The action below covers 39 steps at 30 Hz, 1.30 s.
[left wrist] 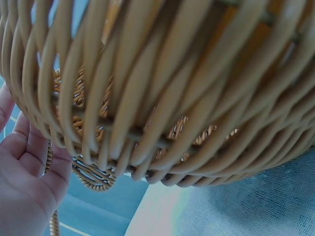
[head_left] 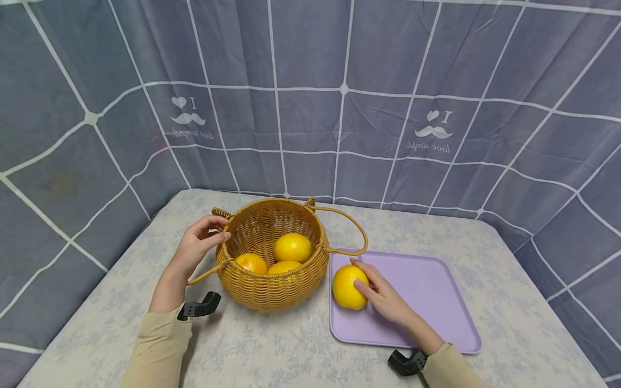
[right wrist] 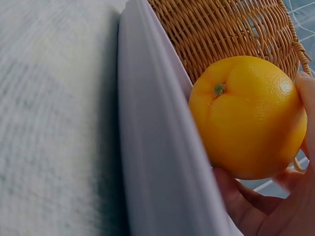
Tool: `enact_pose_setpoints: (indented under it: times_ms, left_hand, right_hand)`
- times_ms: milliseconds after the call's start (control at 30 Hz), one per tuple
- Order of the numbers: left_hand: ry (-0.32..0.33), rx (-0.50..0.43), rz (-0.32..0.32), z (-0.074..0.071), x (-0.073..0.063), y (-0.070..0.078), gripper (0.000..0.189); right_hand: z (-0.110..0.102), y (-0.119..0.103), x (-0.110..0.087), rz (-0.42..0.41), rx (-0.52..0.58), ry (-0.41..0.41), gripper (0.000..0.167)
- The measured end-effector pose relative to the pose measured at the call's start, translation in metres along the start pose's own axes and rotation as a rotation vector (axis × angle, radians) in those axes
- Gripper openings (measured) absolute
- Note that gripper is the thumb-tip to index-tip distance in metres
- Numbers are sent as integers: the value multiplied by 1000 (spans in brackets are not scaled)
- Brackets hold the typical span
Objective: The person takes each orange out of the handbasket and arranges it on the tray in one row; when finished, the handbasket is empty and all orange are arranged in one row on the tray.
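A round wicker basket [head_left: 271, 288] with several oranges inside, among them one orange [head_left: 293, 248] at the right, stands left of the lilac tray [head_left: 427, 291]. At its left rim, my left hand [head_left: 194, 245] grips the edge with thumb and fingers; the left wrist view shows the fingers against the woven wall [left wrist: 147, 98]. My right hand [head_left: 388, 299] holds another orange [head_left: 348, 286] over the tray's left part, thumb on the near side and fingers on the far side. In the right wrist view, this orange's green stem end [right wrist: 219, 89] faces the camera.
One basket handle [head_left: 361, 231] folds out to the right, overlapping the tray's back left corner. The other handle [head_left: 201, 277] sticks out to the left beneath my left wrist. A grey-blue checked curtain [head_left: 310, 118] hangs behind the pale patterned tabletop [head_left: 271, 350].
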<state>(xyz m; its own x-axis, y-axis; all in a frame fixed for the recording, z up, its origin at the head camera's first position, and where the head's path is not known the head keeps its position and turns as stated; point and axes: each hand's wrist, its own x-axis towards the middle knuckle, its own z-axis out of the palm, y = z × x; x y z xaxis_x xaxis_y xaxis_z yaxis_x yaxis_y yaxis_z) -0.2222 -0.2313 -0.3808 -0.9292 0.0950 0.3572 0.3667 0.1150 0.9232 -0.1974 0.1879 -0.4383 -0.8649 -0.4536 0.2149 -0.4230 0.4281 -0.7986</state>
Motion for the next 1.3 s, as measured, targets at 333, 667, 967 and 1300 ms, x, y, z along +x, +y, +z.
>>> enact_pose_setpoints:
  times_ms: [333,667,967,1300]
  left_hand:
    - [-3,-8,-5,2,0,-1,23]
    - [-9,-20,-20,3,1,0,23]
    - [-13,-28,-13,4,1,0,22]
    - [2,-33,-6,1,1,1,21]
  right_hand:
    - [-1,-9,-4,13,16,-19,52]
    - [4,15,-7,55,32,-59,105]
    - [-3,-21,-9,69,23,-59,99]
    - [5,15,-4,69,5,-53,101]
